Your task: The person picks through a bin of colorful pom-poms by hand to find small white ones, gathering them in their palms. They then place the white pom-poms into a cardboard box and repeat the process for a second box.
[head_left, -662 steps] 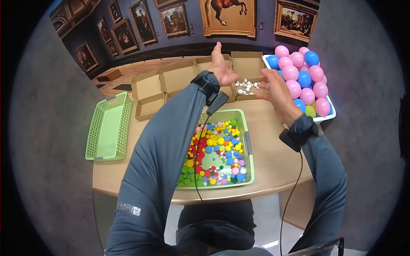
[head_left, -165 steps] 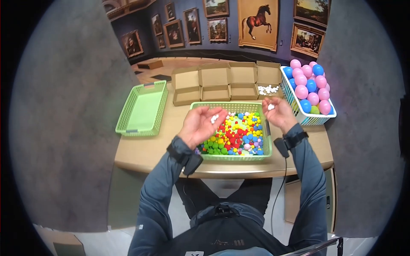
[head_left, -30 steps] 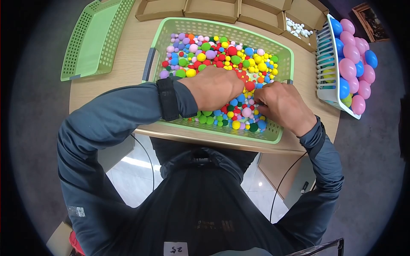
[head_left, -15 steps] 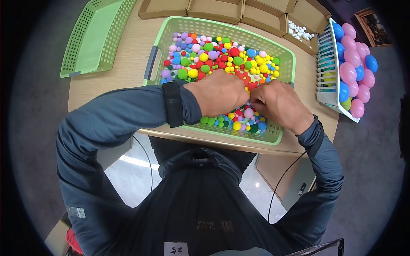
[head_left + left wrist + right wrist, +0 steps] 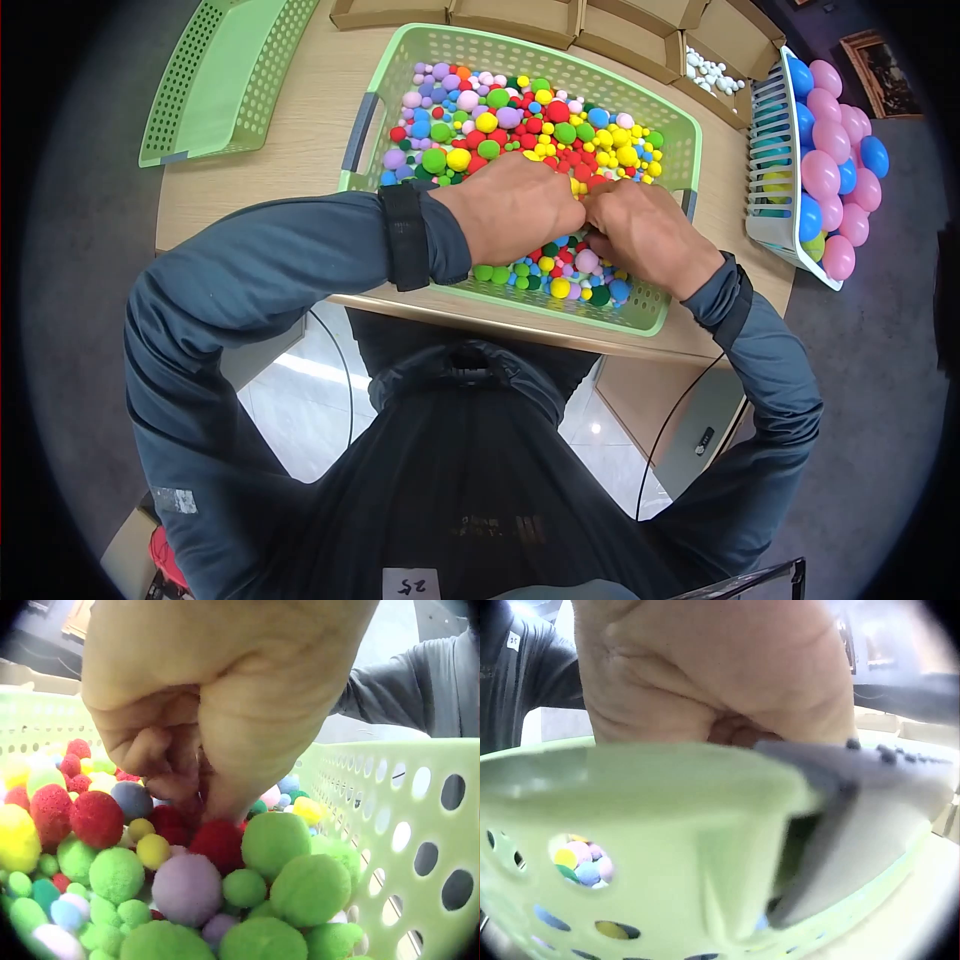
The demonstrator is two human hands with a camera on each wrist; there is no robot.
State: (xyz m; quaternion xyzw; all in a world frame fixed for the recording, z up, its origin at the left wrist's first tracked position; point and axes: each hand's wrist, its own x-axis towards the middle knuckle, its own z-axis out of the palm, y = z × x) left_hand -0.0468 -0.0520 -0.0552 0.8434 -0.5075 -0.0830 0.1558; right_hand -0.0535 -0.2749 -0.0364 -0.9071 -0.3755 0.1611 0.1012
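Both hands reach into the green basket (image 5: 690, 250) of mixed coloured pom-poms (image 5: 560, 130), close together over its middle. My left hand (image 5: 520, 205) has curled fingers; in the left wrist view its thumb and fingertips (image 5: 202, 799) point down among the pom-poms, just behind a red pom-pom (image 5: 219, 846). Beside it, my right hand (image 5: 645, 230) bends down into the pile, knuckles up. In the right wrist view the basket rim (image 5: 667, 761) hides its fingertips, so I cannot tell what it holds.
Cardboard boxes (image 5: 625, 50) line the back; the rightmost contains white pom-poms (image 5: 712, 72). A white basket (image 5: 775, 225) with pink and blue balloons (image 5: 822, 172) stands right. Another green basket (image 5: 215, 100) is at the left. Cables run from the wrists below the table.
Long before, the hands were at the boxes, then palm-up with white pom-poms. Over the last second they stay in the basket and draw closer together, the right moving slightly left.
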